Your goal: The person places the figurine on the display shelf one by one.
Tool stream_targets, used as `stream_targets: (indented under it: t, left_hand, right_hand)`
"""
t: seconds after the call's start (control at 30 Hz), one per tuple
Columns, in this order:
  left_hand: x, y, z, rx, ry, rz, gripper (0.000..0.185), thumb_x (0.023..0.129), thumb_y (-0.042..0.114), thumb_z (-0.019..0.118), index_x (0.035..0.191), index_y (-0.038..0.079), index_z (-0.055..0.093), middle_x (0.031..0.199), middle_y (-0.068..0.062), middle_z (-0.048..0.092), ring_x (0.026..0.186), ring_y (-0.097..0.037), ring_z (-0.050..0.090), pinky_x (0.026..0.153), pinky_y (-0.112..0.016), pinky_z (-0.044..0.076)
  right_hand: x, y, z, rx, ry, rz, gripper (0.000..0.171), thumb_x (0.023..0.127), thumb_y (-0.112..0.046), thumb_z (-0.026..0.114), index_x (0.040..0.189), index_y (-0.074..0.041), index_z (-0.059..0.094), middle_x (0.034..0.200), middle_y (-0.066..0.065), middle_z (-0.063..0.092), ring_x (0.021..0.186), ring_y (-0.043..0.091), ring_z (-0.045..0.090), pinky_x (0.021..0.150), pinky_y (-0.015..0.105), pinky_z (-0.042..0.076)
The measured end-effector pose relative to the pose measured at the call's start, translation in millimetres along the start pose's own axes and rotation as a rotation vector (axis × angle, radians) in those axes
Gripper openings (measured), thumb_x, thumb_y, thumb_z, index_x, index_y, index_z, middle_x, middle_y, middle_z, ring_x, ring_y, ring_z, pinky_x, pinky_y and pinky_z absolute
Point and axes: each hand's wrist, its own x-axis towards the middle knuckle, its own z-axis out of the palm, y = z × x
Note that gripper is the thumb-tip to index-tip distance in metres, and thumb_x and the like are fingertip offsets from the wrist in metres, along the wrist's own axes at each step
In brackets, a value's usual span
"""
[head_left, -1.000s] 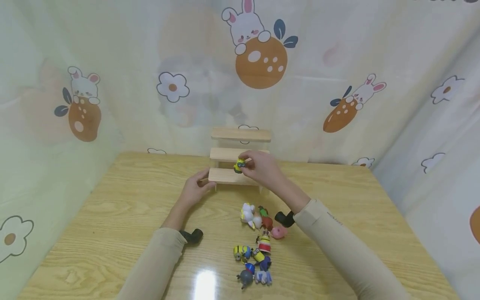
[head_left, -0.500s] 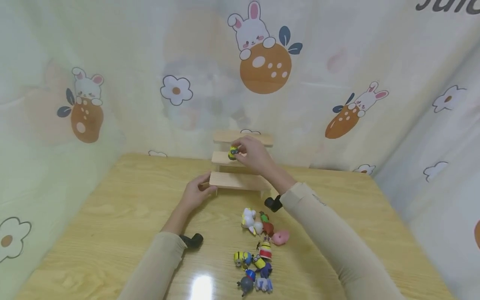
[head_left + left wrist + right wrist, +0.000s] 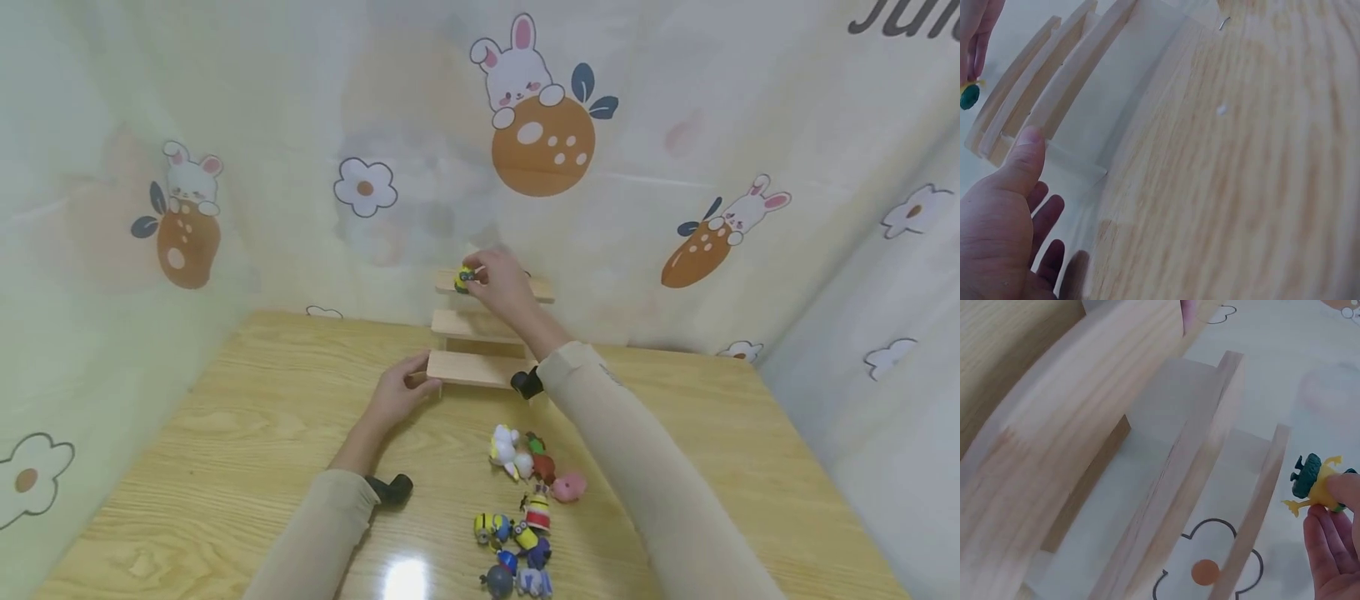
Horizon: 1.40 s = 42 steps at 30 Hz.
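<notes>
My right hand [image 3: 501, 287] pinches a small yellow toy figurine [image 3: 463, 279] with green parts, over the left half of the top board of a three-tier wooden display shelf [image 3: 480, 368]. In the right wrist view the figurine [image 3: 1320, 486] is tipped on its side between thumb and fingers, its dark green end toward the boards. Whether it touches the board I cannot tell. My left hand [image 3: 395, 392] holds the left end of the lowest board. The left wrist view shows the thumb [image 3: 1029, 153] on that board's edge; the other fingertips hang below.
Several small toys lie in a loose group on the wooden table [image 3: 262, 433] before the shelf: a white figure [image 3: 504, 446], a pink one [image 3: 570, 486], a crowned yellow-and-red one [image 3: 537, 510], a grey one [image 3: 498, 581]. A printed curtain [image 3: 420, 108] stands behind.
My right hand has carried the figurine up and back, from the lowest board past the middle one to the top board. The left hand keeps its place at the shelf's end.
</notes>
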Motion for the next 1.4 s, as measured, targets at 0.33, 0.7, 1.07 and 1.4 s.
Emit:
stream_targets:
  t: [0.33,0.7,1.07,1.4]
  left_hand:
    - [0.9,-1.6,0.3,-0.010,-0.009,0.010,0.069,0.085,0.033,0.070,0.143,0.010,0.041,0.140,-0.008,0.051,0.120,-0.029,0.057,0.095,-0.037,0.050]
    - [1.0,-1.9,3.2,0.000,0.010,-0.008,0.065,0.084,0.031,0.071,0.142,0.012,0.045,0.138,-0.007,0.054,0.126,-0.027,0.052,0.100,-0.040,0.047]
    - [-0.5,1.3,3.1,0.006,0.011,-0.018,0.066,0.085,0.029,0.070,0.142,0.011,0.044,0.138,-0.007,0.053,0.124,-0.027,0.054,0.098,-0.038,0.049]
    - [-0.7,0.7,2.6,0.032,0.020,-0.013,0.066,0.084,0.031,0.071,0.142,0.012,0.045,0.138,-0.007,0.054,0.129,-0.027,0.049,0.103,-0.041,0.044]
  right_hand:
    - [23,5,11,0.035,0.055,0.044,0.031,0.088,-0.011,0.065,0.119,-0.007,0.062,0.119,0.009,0.058,0.099,0.021,0.062,0.084,0.032,0.053]
    - [28,3,17,0.037,0.039,0.057,0.034,0.088,-0.011,0.067,0.121,-0.008,0.061,0.121,0.008,0.058,0.099,0.019,0.063,0.084,0.029,0.053]
    - [29,4,19,0.043,0.025,0.056,0.034,0.089,-0.011,0.066,0.122,-0.008,0.060,0.123,0.008,0.057,0.100,0.019,0.063,0.083,0.028,0.054]
    - [30,3,19,-0.015,0.007,0.043,0.033,0.089,-0.013,0.065,0.122,-0.011,0.060,0.122,0.007,0.057,0.101,0.018,0.063,0.084,0.029,0.053]
